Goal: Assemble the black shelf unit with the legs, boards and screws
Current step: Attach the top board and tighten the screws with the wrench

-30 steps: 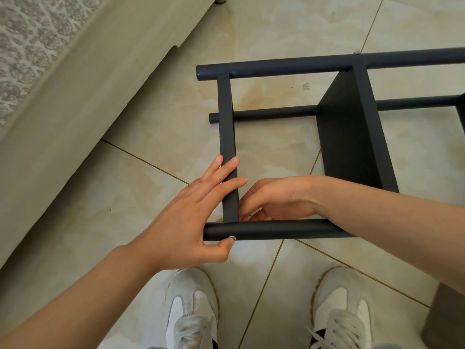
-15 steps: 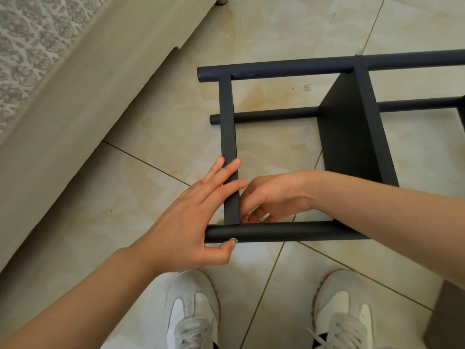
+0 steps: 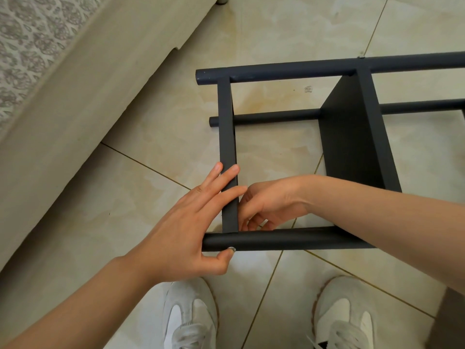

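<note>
The black shelf unit lies on its side on the tiled floor. Its near round leg (image 3: 289, 239) runs left to right in front of me, and the far leg (image 3: 302, 69) lies parallel beyond. An end board (image 3: 226, 127) and a middle board (image 3: 352, 137) join them. My left hand (image 3: 183, 230) lays straight fingers on the end board's edge. Its thumb presses a silver screw head (image 3: 231, 248) under the near leg. My right hand (image 3: 271, 200) reaches inside the corner behind the end board with curled fingers. What they hold is hidden.
A beige upholstered furniture base (image 3: 75, 109) runs diagonally along the left. My white shoes (image 3: 191, 316) (image 3: 344, 313) stand just in front of the near leg. Another screw head (image 3: 361, 57) shows on the far leg. A dark object (image 3: 450, 321) sits at the bottom right.
My right hand has shifted slightly up and closer against the end board's inner corner. My left hand keeps the same place on the board and screw.
</note>
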### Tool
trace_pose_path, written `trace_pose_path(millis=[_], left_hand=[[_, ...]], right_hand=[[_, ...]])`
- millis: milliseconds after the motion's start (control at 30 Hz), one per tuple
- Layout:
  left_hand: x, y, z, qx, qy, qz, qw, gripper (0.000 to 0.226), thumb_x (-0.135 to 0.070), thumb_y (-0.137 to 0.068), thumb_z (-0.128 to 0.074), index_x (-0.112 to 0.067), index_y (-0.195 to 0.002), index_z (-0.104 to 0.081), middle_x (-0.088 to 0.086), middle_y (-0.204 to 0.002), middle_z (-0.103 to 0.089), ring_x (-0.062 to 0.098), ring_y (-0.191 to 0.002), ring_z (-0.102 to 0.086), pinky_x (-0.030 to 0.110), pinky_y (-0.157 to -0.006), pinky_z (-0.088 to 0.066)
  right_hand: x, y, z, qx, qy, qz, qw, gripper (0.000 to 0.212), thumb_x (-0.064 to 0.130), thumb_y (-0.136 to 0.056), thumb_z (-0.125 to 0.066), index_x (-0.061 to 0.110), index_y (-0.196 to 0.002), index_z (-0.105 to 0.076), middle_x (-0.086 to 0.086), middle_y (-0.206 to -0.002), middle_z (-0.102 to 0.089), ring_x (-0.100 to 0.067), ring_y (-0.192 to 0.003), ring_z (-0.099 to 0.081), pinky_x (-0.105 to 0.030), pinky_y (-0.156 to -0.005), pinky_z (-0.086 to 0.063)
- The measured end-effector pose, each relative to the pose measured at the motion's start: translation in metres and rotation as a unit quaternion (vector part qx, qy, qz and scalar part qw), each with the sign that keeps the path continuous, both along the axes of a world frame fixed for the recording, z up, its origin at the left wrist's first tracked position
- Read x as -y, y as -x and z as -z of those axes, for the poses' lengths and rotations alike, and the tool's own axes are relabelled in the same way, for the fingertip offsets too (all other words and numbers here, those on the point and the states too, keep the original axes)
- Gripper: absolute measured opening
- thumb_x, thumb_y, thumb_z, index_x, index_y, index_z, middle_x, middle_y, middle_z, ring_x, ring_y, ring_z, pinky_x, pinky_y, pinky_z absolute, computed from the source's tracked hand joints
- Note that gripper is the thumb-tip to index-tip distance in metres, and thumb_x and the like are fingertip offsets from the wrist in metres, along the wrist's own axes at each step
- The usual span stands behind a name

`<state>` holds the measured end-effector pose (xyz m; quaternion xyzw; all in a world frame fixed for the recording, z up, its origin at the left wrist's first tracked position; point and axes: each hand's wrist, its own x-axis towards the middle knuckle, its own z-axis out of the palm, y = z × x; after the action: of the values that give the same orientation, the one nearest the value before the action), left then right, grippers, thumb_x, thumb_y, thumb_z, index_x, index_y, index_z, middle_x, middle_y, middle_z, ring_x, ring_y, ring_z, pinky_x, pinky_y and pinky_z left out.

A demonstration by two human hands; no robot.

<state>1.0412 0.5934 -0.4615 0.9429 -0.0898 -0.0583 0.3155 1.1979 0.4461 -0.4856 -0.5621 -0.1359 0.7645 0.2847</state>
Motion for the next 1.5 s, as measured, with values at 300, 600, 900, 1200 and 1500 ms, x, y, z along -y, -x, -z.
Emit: trace_pose_path(millis=[300,600,900,1200,1500], left_hand=[[0.001,0.000,0.001,0.002,0.004,-0.003,1.000,0.088,-0.044,-0.073,-0.063,-0.030,-0.154,-0.030,-0.015,-0.168,-0.007,0.013,-0.156,-0.001,0.035,-0.116,-0.020],[0.000,0.000,0.001,-0.002,0.010,-0.002,1.000,0.087,-0.045,-0.074,-0.063,-0.030,-0.154,-0.031,-0.016,-0.168,-0.007,0.013,-0.156,0.000,0.037,-0.115,-0.023],[0.000,0.000,0.000,-0.006,0.015,-0.003,1.000,0.089,-0.045,-0.073,-0.063,-0.032,-0.154,-0.029,-0.015,-0.168,-0.007,0.013,-0.156,0.000,0.037,-0.116,-0.023],[0.000,0.000,0.000,-0.007,0.016,-0.005,1.000,0.091,-0.045,-0.072,-0.064,-0.031,-0.155,-0.029,-0.016,-0.168,-0.006,0.013,-0.156,0.000,0.037,-0.116,-0.022],[0.000,0.000,0.000,-0.002,0.009,-0.005,1.000,0.091,-0.044,-0.071,-0.063,-0.031,-0.155,-0.030,-0.016,-0.168,-0.007,0.012,-0.156,-0.001,0.033,-0.115,-0.021]], right_hand=[[0.000,-0.004,0.002,-0.031,-0.015,-0.002,0.999,0.010,0.010,-0.093,-0.061,0.008,-0.096,-0.070,-0.006,-0.086,-0.066,-0.017,-0.079,-0.060,-0.031,-0.079,-0.051],[-0.001,-0.005,0.000,-0.051,-0.021,0.002,0.998,0.012,0.005,-0.095,-0.058,0.006,-0.103,-0.067,-0.007,-0.089,-0.065,-0.017,-0.081,-0.060,-0.031,-0.079,-0.052],[-0.008,-0.004,-0.008,-0.004,0.006,-0.032,0.999,0.017,0.006,-0.093,-0.059,0.005,-0.109,-0.065,-0.008,-0.085,-0.061,-0.017,-0.076,-0.056,-0.031,-0.079,-0.047],[-0.015,-0.003,-0.013,0.010,0.084,-0.042,0.996,0.018,0.013,-0.091,-0.062,0.007,-0.108,-0.064,-0.004,-0.080,-0.059,-0.013,-0.068,-0.049,-0.027,-0.073,-0.043],[-0.002,-0.002,-0.012,-0.032,0.015,0.003,0.999,0.011,0.005,-0.093,-0.060,0.010,-0.093,-0.070,-0.006,-0.090,-0.066,-0.020,-0.088,-0.060,-0.036,-0.089,-0.050]])
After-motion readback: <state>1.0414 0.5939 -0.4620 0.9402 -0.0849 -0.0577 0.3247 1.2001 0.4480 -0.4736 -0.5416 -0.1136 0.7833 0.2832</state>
